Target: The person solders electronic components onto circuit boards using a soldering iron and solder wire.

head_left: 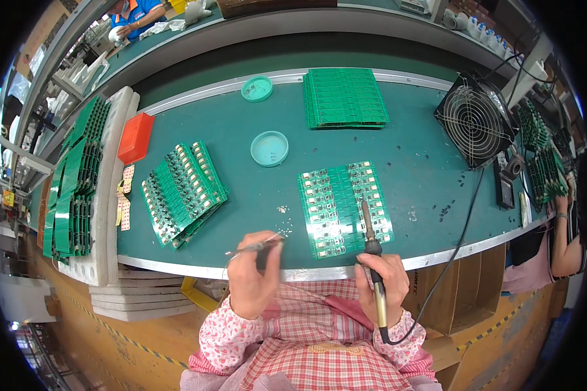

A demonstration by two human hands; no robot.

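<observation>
My right hand [383, 281] is closed around a soldering iron [372, 246]. The iron's tip reaches over the right columns of parts on a green circuit board panel [336, 205], which lies flat near the table's front edge. Whether the tip touches the board I cannot tell. My left hand [251, 280] pinches thin metal tweezers [246, 249] to the left of the panel. Small pale parts [284, 228] are scattered on the green mat just beyond the tweezers.
A pile of populated boards [184, 192] lies left, a stack of green boards [346, 98] at the back. Two round lids [269, 148] [257, 88], a red bin [135, 138] and a black fan [477, 120] stand around. The iron's cord [460, 244] runs right. A co-worker's arm [563, 228] shows at right.
</observation>
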